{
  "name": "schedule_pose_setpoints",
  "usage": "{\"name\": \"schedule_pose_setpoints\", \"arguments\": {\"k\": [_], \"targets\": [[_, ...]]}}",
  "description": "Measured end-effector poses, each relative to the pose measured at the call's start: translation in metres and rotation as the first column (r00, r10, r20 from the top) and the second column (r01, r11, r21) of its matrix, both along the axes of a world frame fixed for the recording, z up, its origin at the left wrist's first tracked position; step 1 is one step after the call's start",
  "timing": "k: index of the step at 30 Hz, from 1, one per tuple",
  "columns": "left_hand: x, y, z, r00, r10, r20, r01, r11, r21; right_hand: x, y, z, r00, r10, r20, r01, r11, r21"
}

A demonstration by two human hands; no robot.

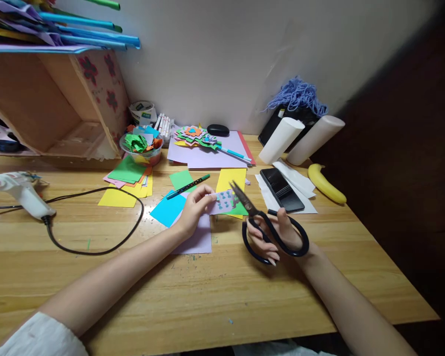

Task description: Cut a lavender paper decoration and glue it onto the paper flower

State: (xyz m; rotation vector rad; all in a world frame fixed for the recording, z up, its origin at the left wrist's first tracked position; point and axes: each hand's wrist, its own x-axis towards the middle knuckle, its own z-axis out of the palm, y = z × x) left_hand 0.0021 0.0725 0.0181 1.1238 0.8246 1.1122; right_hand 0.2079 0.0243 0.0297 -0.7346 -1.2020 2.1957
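Paper bearing teal shapes (223, 201) hung above the layered coloured sheets (198, 240), its left end clamped in the grip of the left hand (193, 211), probably to leave the other end open to the blades. Scissors (246, 200) crossed before that end, blades nearly together, the grip of the right hand (291, 232) wrapped around their handles, seemingly for control. Farther out on the surface (207, 301), a glue gun (18, 195) lay apparently out of the way.

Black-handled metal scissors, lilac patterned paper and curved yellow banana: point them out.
Black-handled metal scissors (252, 210), head view: pivot area.
Lilac patterned paper (223, 200), head view: patterned middle.
Curved yellow banana (324, 185), head view: middle of peel.
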Motion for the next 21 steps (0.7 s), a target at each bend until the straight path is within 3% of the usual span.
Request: {"name": "schedule_pose_setpoints", "arguments": {"k": [2, 4, 6, 14, 21], "targets": [[0.003, -0.005, 0.004, 0.998, -0.031, -0.048, 0.033, 0.999, 0.03, -0.007, 0.003, 0.002, 0.975, -0.218, 0.049, 0.21, 0.97, 0.125], [0.007, -0.01, 0.006, 0.993, -0.054, -0.104, 0.061, 0.996, 0.067, -0.014, 0.005, 0.0, 0.887, -0.447, 0.118, 0.402, 0.872, 0.28], [0.01, -0.016, 0.006, 0.987, -0.063, -0.149, 0.078, 0.992, 0.095, -0.02, 0.004, -0.004, 0.804, -0.569, 0.172, 0.478, 0.791, 0.381], [0.014, -0.025, 0.006, 0.961, -0.157, -0.226, 0.186, 0.976, 0.114, -0.03, -0.005, -0.017, 0.771, -0.612, 0.174, 0.525, 0.766, 0.37], [0.012, -0.026, 0.006, 0.94, -0.153, -0.306, 0.208, 0.966, 0.157, -0.03, -0.002, -0.01, 0.791, -0.595, 0.141, 0.553, 0.795, 0.249]]}}
